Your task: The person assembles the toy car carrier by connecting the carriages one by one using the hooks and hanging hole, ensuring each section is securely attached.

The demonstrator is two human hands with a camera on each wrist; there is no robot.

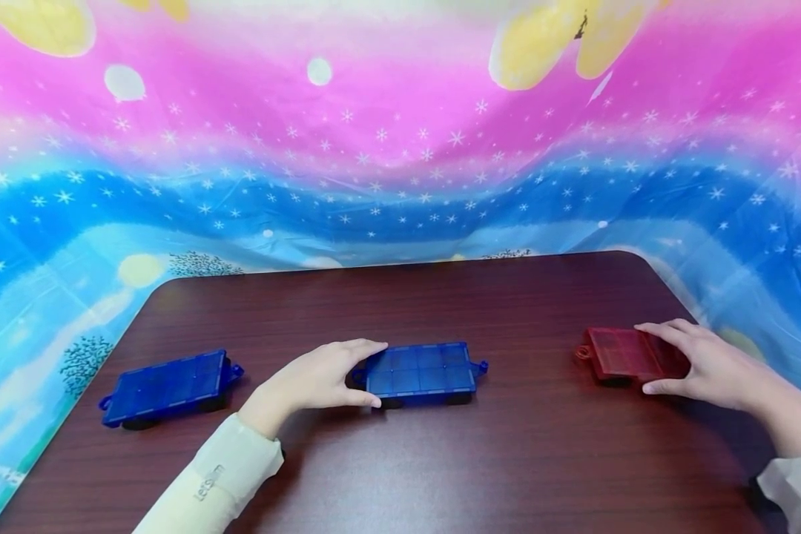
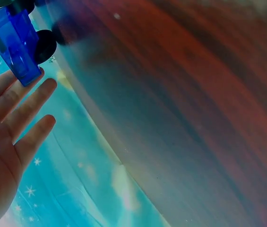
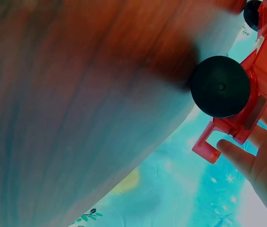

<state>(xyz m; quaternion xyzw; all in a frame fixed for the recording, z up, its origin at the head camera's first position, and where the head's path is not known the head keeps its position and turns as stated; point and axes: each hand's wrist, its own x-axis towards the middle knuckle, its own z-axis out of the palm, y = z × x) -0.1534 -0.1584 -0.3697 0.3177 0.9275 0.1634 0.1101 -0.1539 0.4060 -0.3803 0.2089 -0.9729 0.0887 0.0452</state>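
Note:
A flat blue toy car [image 1: 419, 369] with black wheels and a hook at its right end stands mid-table. My left hand [image 1: 327, 374] pinches its left end, thumb along the near side and fingers on the far side. The left wrist view shows the blue car's corner [image 2: 17, 47] against the fingers, the lower ones spread. At the right, my right hand [image 1: 714, 363] grips a red toy car [image 1: 621, 352] across its right part, with a ring coupling at the left end. A black wheel [image 3: 220, 86] and a red hook [image 3: 206, 146] show in the right wrist view.
Another blue toy car [image 1: 170, 387] stands at the left of the dark wooden table [image 1: 414, 304], left of my left forearm. A colourful cloth [image 1: 387, 148] with snowflakes hangs behind the table's rounded back edge and along its sides.

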